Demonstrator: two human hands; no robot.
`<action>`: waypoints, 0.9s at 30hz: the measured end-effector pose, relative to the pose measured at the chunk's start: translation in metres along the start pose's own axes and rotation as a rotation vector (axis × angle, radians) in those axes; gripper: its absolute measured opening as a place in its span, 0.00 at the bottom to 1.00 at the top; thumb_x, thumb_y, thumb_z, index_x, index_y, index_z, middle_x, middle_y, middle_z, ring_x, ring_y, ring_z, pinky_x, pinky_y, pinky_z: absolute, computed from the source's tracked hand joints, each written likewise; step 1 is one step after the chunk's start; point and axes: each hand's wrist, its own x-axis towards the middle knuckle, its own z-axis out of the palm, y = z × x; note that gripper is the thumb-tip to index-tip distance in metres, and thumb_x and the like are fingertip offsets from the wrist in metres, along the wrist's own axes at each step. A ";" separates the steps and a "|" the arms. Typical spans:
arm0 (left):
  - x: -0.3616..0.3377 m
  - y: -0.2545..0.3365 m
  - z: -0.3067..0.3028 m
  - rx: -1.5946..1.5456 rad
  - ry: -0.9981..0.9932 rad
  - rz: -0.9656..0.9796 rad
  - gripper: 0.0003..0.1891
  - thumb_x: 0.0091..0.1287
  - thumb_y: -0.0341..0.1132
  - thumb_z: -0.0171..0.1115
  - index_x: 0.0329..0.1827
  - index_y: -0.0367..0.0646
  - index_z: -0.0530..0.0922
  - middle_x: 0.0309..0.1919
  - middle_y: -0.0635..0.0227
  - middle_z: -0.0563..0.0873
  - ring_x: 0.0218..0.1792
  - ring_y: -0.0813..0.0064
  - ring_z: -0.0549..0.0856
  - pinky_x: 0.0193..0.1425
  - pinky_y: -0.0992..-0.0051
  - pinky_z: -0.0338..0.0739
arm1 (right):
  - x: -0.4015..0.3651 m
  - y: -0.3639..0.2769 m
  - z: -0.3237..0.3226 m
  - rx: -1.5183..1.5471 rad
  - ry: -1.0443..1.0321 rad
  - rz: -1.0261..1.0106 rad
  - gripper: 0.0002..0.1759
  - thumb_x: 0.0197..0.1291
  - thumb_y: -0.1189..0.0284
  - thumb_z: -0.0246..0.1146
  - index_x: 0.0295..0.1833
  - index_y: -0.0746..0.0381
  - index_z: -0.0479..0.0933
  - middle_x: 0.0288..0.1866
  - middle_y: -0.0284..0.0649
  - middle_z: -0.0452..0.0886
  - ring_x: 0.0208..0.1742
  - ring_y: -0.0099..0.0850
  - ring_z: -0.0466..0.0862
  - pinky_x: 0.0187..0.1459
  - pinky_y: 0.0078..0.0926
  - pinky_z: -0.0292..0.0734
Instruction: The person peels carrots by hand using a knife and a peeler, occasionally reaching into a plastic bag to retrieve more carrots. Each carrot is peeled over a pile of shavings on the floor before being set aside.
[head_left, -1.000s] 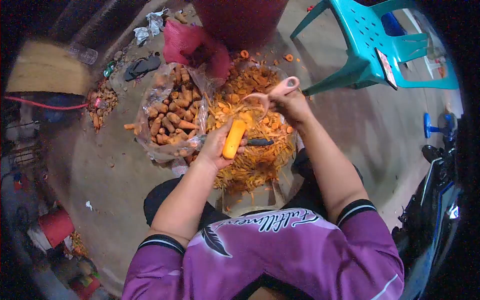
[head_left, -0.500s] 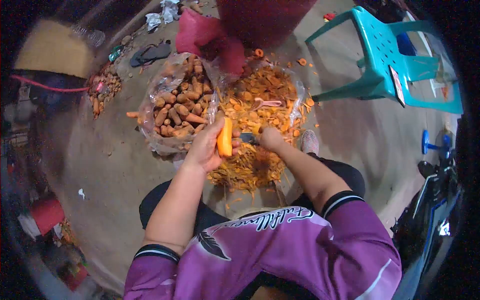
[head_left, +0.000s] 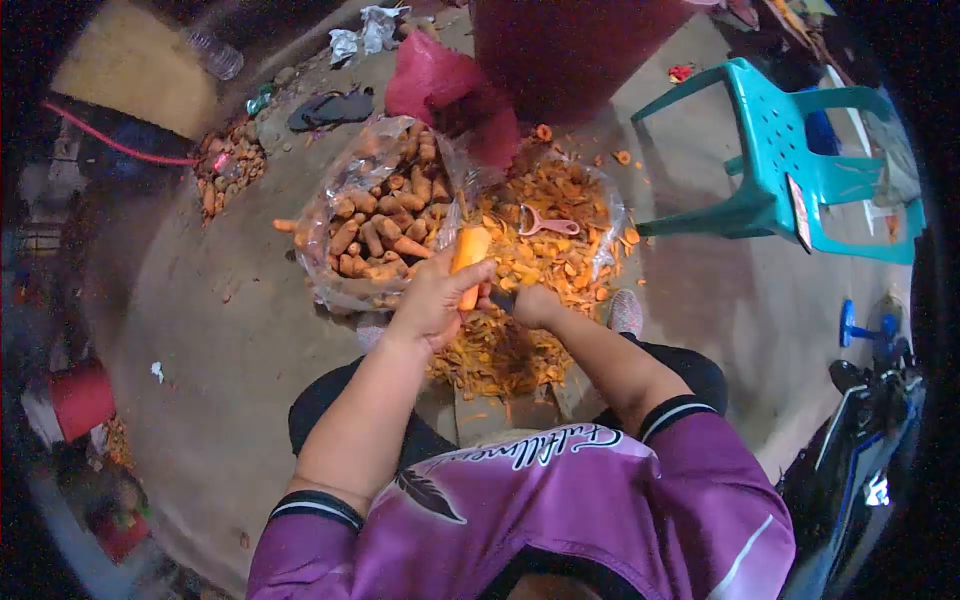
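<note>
My left hand [head_left: 437, 298] is wrapped round a peeled orange carrot [head_left: 471, 252], held nearly upright over the peelings. Close to its lower right, my right hand [head_left: 537, 306] is closed on a knife [head_left: 503, 299], whose dark blade points toward the carrot. Most of the knife's handle is hidden in my fist. Below and beyond both hands lies a heap of carrot peelings and slices [head_left: 505, 345]. A pink peeler [head_left: 549, 222] rests on the heap's far part. Left of it, a clear plastic bag [head_left: 312, 262] holds many unpeeled carrots [head_left: 388, 219].
A green plastic chair [head_left: 770, 150] stands at the right. Behind the heap are a pink sack [head_left: 428, 75] and a large dark red container [head_left: 580, 60]. A dark slipper [head_left: 331, 110] and small scraps [head_left: 228, 165] lie on the floor at upper left.
The carrot has turned in my left hand, with the fingers now across its lower part. My right hand with the knife sits slightly lower. The view has shifted, so surroundings appear lower and rightward.
</note>
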 end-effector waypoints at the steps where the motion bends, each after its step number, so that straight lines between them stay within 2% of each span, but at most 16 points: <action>1: 0.000 0.003 0.005 0.018 -0.007 0.010 0.14 0.56 0.35 0.59 0.42 0.41 0.69 0.27 0.72 0.74 0.25 0.82 0.75 0.28 0.81 0.72 | -0.003 -0.001 -0.005 0.092 -0.064 0.024 0.19 0.46 0.62 0.53 0.40 0.65 0.72 0.30 0.49 0.78 0.32 0.41 0.80 0.33 0.32 0.74; 2: 0.001 0.006 0.007 0.103 -0.107 0.035 0.18 0.57 0.35 0.58 0.48 0.43 0.66 0.34 0.70 0.75 0.35 0.80 0.75 0.35 0.79 0.73 | -0.010 0.001 -0.008 0.342 -0.050 0.126 0.16 0.49 0.63 0.52 0.32 0.67 0.74 0.25 0.47 0.78 0.26 0.39 0.79 0.28 0.30 0.74; 5: 0.001 0.004 0.026 0.236 -0.100 0.131 0.17 0.58 0.33 0.57 0.49 0.43 0.67 0.37 0.70 0.75 0.39 0.80 0.75 0.37 0.78 0.73 | -0.071 0.004 -0.046 0.971 -0.005 0.135 0.15 0.50 0.64 0.53 0.33 0.67 0.74 0.24 0.42 0.77 0.22 0.33 0.78 0.23 0.29 0.73; 6: 0.002 0.003 0.028 0.312 -0.092 0.103 0.18 0.56 0.30 0.58 0.50 0.44 0.67 0.41 0.72 0.75 0.43 0.81 0.74 0.43 0.78 0.72 | -0.096 0.001 -0.061 0.958 0.098 0.082 0.14 0.50 0.66 0.54 0.33 0.67 0.74 0.24 0.40 0.77 0.21 0.30 0.77 0.23 0.27 0.72; 7: 0.001 0.000 0.033 0.340 -0.145 0.137 0.19 0.55 0.28 0.59 0.50 0.44 0.68 0.41 0.73 0.75 0.44 0.81 0.74 0.45 0.79 0.71 | -0.120 0.000 -0.074 0.941 0.197 0.031 0.12 0.50 0.67 0.54 0.33 0.66 0.73 0.23 0.39 0.76 0.20 0.27 0.76 0.22 0.26 0.72; 9: 0.001 -0.006 0.040 0.391 -0.244 0.202 0.20 0.53 0.26 0.60 0.50 0.45 0.69 0.42 0.74 0.75 0.45 0.81 0.73 0.48 0.80 0.69 | -0.155 0.010 -0.088 1.118 0.168 -0.066 0.12 0.48 0.68 0.56 0.34 0.67 0.73 0.23 0.37 0.76 0.20 0.25 0.75 0.22 0.23 0.71; 10: -0.003 -0.003 0.047 0.395 -0.327 0.175 0.21 0.49 0.22 0.62 0.48 0.44 0.70 0.42 0.75 0.74 0.45 0.81 0.73 0.50 0.82 0.67 | -0.170 0.013 -0.095 1.092 0.152 -0.104 0.10 0.49 0.68 0.56 0.31 0.65 0.70 0.21 0.35 0.72 0.21 0.23 0.72 0.28 0.20 0.70; 13: -0.001 -0.010 0.056 0.560 -0.412 0.205 0.19 0.49 0.22 0.62 0.46 0.42 0.71 0.41 0.75 0.74 0.44 0.82 0.73 0.49 0.82 0.67 | -0.198 0.008 -0.100 1.096 0.245 -0.102 0.11 0.48 0.68 0.58 0.32 0.64 0.71 0.25 0.37 0.74 0.24 0.23 0.74 0.29 0.20 0.70; 14: 0.002 -0.015 0.057 0.541 -0.386 0.123 0.20 0.48 0.22 0.63 0.46 0.42 0.71 0.39 0.75 0.74 0.43 0.83 0.73 0.49 0.82 0.67 | -0.194 0.012 -0.096 0.971 0.359 -0.110 0.18 0.42 0.65 0.64 0.35 0.66 0.72 0.29 0.39 0.76 0.30 0.25 0.76 0.34 0.22 0.70; 17: 0.007 -0.025 0.066 0.593 -0.333 0.116 0.17 0.50 0.21 0.60 0.43 0.40 0.71 0.37 0.75 0.75 0.40 0.84 0.74 0.45 0.82 0.69 | -0.201 0.005 -0.101 0.778 0.517 -0.266 0.28 0.33 0.61 0.70 0.39 0.68 0.72 0.31 0.40 0.76 0.33 0.26 0.76 0.37 0.23 0.70; 18: 0.011 -0.030 0.066 0.585 -0.325 0.136 0.17 0.47 0.22 0.62 0.42 0.39 0.71 0.36 0.73 0.76 0.39 0.82 0.75 0.45 0.80 0.69 | -0.199 0.004 -0.104 0.728 0.512 -0.210 0.38 0.24 0.58 0.73 0.42 0.70 0.71 0.34 0.41 0.77 0.37 0.28 0.75 0.41 0.24 0.69; 21: 0.020 -0.039 0.066 0.812 -0.287 0.329 0.20 0.43 0.24 0.65 0.42 0.38 0.72 0.36 0.69 0.78 0.39 0.80 0.76 0.46 0.78 0.69 | -0.184 0.010 -0.096 0.703 0.649 -0.308 0.39 0.21 0.57 0.74 0.41 0.70 0.71 0.33 0.42 0.77 0.36 0.29 0.76 0.41 0.24 0.69; 22: 0.021 -0.040 0.068 0.841 -0.272 0.332 0.20 0.42 0.24 0.66 0.41 0.37 0.73 0.36 0.68 0.78 0.39 0.79 0.76 0.46 0.78 0.69 | -0.185 0.008 -0.099 0.669 0.648 -0.239 0.41 0.17 0.55 0.75 0.40 0.71 0.71 0.33 0.43 0.76 0.35 0.30 0.76 0.40 0.25 0.69; 25: 0.024 -0.038 0.075 0.887 -0.241 0.359 0.21 0.39 0.25 0.68 0.40 0.37 0.74 0.36 0.65 0.80 0.39 0.77 0.77 0.45 0.76 0.70 | -0.186 0.007 -0.102 0.587 0.643 -0.182 0.41 0.17 0.54 0.75 0.38 0.71 0.71 0.31 0.43 0.76 0.34 0.31 0.76 0.39 0.26 0.69; 27: 0.027 -0.039 0.075 0.870 -0.244 0.384 0.22 0.38 0.25 0.68 0.40 0.37 0.75 0.35 0.63 0.80 0.38 0.75 0.78 0.44 0.76 0.70 | -0.182 0.009 -0.101 0.555 0.642 -0.197 0.47 0.16 0.47 0.72 0.40 0.73 0.71 0.33 0.51 0.76 0.37 0.39 0.78 0.40 0.30 0.71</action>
